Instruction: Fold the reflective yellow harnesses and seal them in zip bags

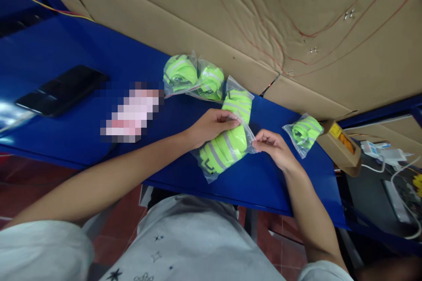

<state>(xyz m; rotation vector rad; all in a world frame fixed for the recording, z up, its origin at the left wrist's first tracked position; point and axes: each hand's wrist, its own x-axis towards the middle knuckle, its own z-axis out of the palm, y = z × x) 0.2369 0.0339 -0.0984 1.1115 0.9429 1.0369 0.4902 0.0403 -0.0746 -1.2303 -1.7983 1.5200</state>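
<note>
A clear zip bag [224, 151] holding a folded neon-yellow reflective vest with grey stripes lies tilted on the blue table [263, 184]. My left hand [216, 125] pinches the bag's top edge at its left end. At the other end of that edge, my right hand [272, 145] grips the corner between thumb and fingers. Just behind stands another bagged vest [238, 102], partly covered by the front bag and my left hand. Whether the bag's seal is closed, I cannot tell.
Two more bagged vests [180, 72] sit along the cardboard wall [198, 22]; one bagged vest [305, 131] lies right, beside an open cardboard box [341, 147]. A black phone [62, 90] and a pixelated pinkish item [133, 116] are left. Cables and white plugs [385, 151] lie far right.
</note>
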